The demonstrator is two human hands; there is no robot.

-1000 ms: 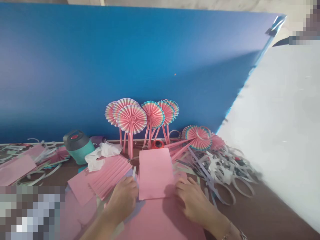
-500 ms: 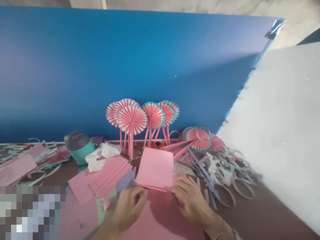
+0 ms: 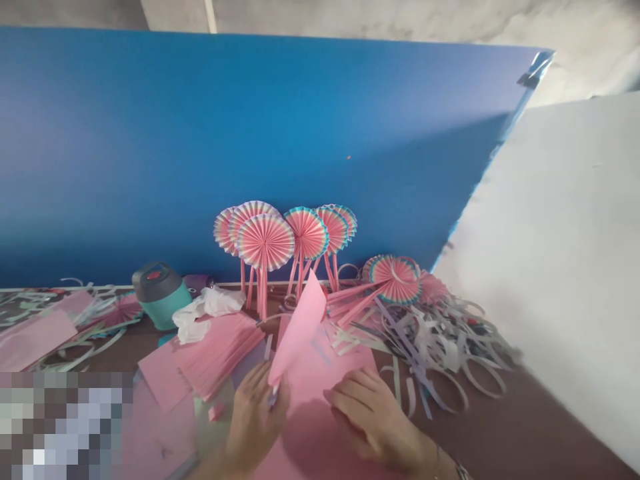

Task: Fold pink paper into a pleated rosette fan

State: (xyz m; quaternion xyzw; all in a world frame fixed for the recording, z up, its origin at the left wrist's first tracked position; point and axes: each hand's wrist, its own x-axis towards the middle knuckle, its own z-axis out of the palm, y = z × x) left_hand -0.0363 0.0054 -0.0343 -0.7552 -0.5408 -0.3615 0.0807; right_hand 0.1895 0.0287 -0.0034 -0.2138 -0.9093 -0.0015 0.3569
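My left hand (image 3: 260, 410) pinches the lower corner of a pink paper sheet (image 3: 303, 327), which stands tilted on edge and curls a little. Something small and bluish shows at that thumb, too small to name. My right hand (image 3: 375, 410) has let its fingers stretch out over a larger pink sheet (image 3: 295, 447) lying flat on the table; whether they touch it I cannot tell. Left of my hands lies a pleated pink paper (image 3: 220, 357) on other sheets. Behind, pink paper rosette fans (image 3: 265, 241) on sticks lean against the blue board.
A blue board (image 3: 280, 133) stands along the back. At the left are a teal and grey flask (image 3: 163, 297), white crumpled tissue (image 3: 210, 307) and more pink paper (image 3: 35, 337). Curled paper strips (image 3: 450, 340) heap up at the right, beside a lying fan (image 3: 395, 280).
The small pink sheet went from lying between both hands to standing tilted in my left hand. My right hand has come off it and moved slightly left and down.
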